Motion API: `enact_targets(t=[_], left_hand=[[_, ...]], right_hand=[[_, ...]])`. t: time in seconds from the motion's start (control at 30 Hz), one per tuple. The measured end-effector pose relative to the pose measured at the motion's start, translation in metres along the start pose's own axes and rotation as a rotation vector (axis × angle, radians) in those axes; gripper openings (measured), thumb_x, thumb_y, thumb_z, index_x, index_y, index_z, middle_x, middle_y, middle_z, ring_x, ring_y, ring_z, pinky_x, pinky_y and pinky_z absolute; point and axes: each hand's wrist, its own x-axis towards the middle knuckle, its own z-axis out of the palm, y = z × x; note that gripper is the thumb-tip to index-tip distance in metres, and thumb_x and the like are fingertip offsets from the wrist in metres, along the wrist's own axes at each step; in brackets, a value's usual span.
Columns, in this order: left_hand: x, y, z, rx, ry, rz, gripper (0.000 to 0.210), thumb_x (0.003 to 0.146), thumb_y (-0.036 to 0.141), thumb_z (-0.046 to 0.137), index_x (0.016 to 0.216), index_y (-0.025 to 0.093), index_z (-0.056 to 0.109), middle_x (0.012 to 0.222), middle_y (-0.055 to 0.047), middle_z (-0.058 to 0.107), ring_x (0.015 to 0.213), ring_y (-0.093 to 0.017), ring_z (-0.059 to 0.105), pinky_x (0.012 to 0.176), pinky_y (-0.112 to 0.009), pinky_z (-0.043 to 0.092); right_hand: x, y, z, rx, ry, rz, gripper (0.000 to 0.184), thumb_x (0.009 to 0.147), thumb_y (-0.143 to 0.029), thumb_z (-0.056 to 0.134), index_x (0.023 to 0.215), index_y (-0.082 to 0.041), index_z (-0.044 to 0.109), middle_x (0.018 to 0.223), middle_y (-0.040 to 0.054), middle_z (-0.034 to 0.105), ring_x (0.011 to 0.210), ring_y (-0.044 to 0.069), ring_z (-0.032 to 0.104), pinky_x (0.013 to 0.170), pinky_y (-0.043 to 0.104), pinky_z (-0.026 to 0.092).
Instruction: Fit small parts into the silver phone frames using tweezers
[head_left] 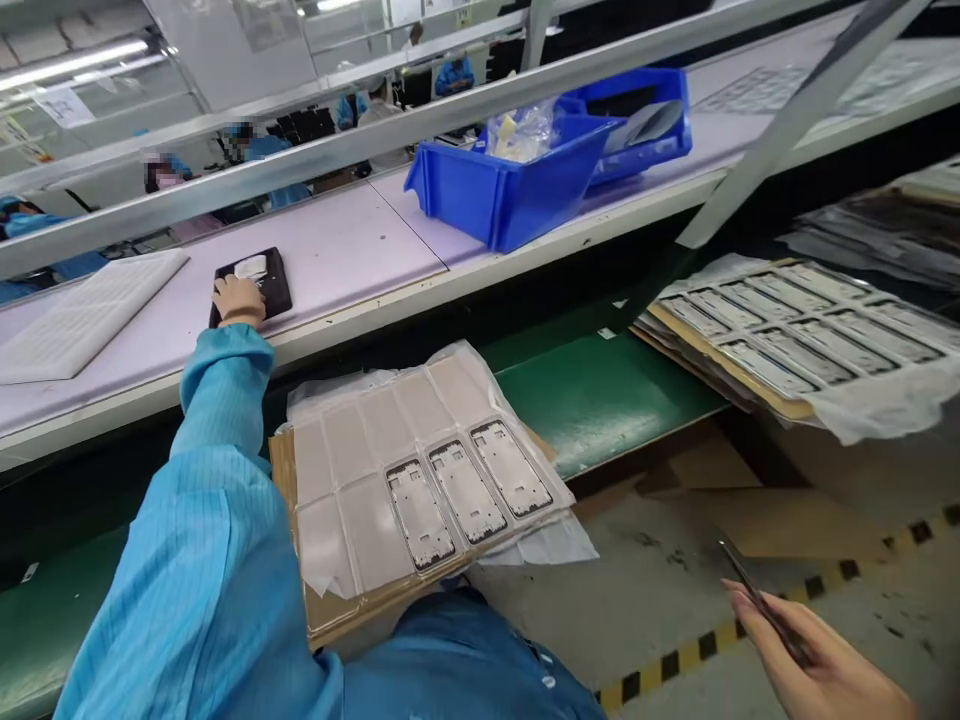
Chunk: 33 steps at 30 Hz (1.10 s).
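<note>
My left hand [238,299] reaches over a small black tray [279,285] on the shelf, its fingers curled down at the tray; what they grip, if anything, is hidden. A white pad-like piece [251,267] lies in the tray beside the fingers. At the lower right, my right hand [814,650] is closed around dark tweezers [750,588], tips pointing up and left. In front of me, a clear plastic blister tray [367,440] rests on cardboard. Three phone frames [466,492] sit in its front right compartments.
Blue bins [510,190], one with plastic bags, stand on the pale shelf [352,240]. A white foam sheet [90,310] lies at left. More phone frames [780,310] fill a tray on the right, beside the green surface [615,390]. A metal bar [802,120] slants across. People work beyond.
</note>
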Motion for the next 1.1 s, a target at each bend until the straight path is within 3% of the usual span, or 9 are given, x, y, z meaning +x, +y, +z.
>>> enact_targets(t=[0.23,0.37,0.47,0.6,0.7,0.77,0.87,1.0,1.1], left_hand=[[-0.001,0.003,0.004,-0.222,0.080,0.076,0.066,0.069,-0.020,0.067,0.059,0.024,0.019,0.095,-0.011,0.065,0.129,-0.025,0.041,0.118,-0.065,0.015],[0.000,-0.003,0.007,-0.307,0.078,0.095,0.053,0.079,-0.016,0.062,0.061,0.022,0.029,0.096,-0.012,0.067,0.123,-0.022,0.044,0.119,-0.063,0.014],[0.005,-0.010,0.009,-0.325,0.069,0.101,0.040,0.086,-0.014,0.057,0.065,0.016,0.040,0.098,-0.010,0.068,0.123,-0.022,0.044,0.119,-0.063,0.011],[0.018,-0.020,0.008,-0.332,0.079,0.142,0.029,0.086,-0.011,0.060,0.073,0.012,0.049,0.092,-0.006,0.068,0.116,-0.022,0.049,0.119,-0.059,0.017],[0.003,-0.022,-0.003,-0.442,0.187,0.214,0.020,0.084,-0.002,0.072,0.086,0.005,0.053,0.089,-0.003,0.068,0.099,-0.017,0.055,0.115,-0.051,0.031],[-0.040,-0.016,-0.016,-0.537,0.273,0.271,0.026,0.083,0.004,0.076,0.097,0.003,0.055,0.089,-0.001,0.068,0.085,-0.013,0.058,0.102,-0.041,0.045],[-0.151,0.001,-0.035,-0.801,0.311,0.348,0.033,0.082,0.016,0.078,0.109,0.013,0.059,0.089,0.001,0.070,0.080,-0.013,0.064,0.081,-0.030,0.051],[-0.304,0.018,-0.048,-1.176,0.123,0.210,0.039,0.079,0.029,0.084,0.109,0.023,0.061,0.075,0.004,0.069,0.068,-0.014,0.066,0.068,-0.028,0.052],[-0.364,0.029,-0.056,-1.318,0.056,0.088,0.041,0.080,0.032,0.085,0.115,0.029,0.063,0.071,0.004,0.069,0.068,-0.015,0.066,0.069,-0.029,0.054]], right_hand=[[-0.026,-0.016,-0.010,-0.018,0.069,0.033,0.022,0.074,-0.060,0.064,0.075,-0.039,0.072,0.083,0.0068,0.077,0.076,0.038,0.075,0.061,0.048,0.061],[-0.028,-0.028,-0.011,-0.059,0.049,0.003,0.027,0.078,-0.060,0.061,0.077,-0.035,0.072,0.083,0.0080,0.076,0.073,0.035,0.074,0.062,0.045,0.061],[-0.032,-0.029,-0.008,-0.103,0.045,0.028,0.039,0.077,-0.066,0.061,0.076,-0.029,0.073,0.083,0.0110,0.076,0.068,0.033,0.073,0.050,0.040,0.057],[-0.034,-0.032,0.005,-0.117,0.012,0.063,0.050,0.075,-0.073,0.060,0.073,-0.025,0.072,0.074,0.0118,0.071,0.058,0.029,0.067,0.041,0.036,0.050],[-0.026,-0.047,0.020,-0.086,-0.021,-0.011,0.052,0.079,-0.073,0.057,0.075,-0.024,0.072,0.078,0.0106,0.070,0.061,0.027,0.067,0.046,0.035,0.052],[-0.016,-0.063,0.031,-0.036,-0.041,-0.093,0.053,0.084,-0.072,0.054,0.080,-0.023,0.075,0.088,0.0100,0.072,0.071,0.026,0.070,0.055,0.034,0.056],[-0.001,-0.098,0.046,0.055,-0.089,-0.232,0.057,0.092,-0.070,0.049,0.092,-0.022,0.079,0.097,0.0091,0.073,0.087,0.026,0.072,0.068,0.033,0.060],[0.012,-0.164,0.061,0.314,-0.261,-0.450,0.049,0.094,-0.065,0.058,0.083,-0.023,0.081,0.086,0.0086,0.077,0.082,0.025,0.075,0.065,0.031,0.063],[0.014,-0.218,0.065,0.670,-0.484,-0.670,0.022,0.088,-0.047,0.077,0.082,-0.025,0.080,0.072,0.0055,0.076,0.065,0.022,0.074,0.057,0.031,0.064]])
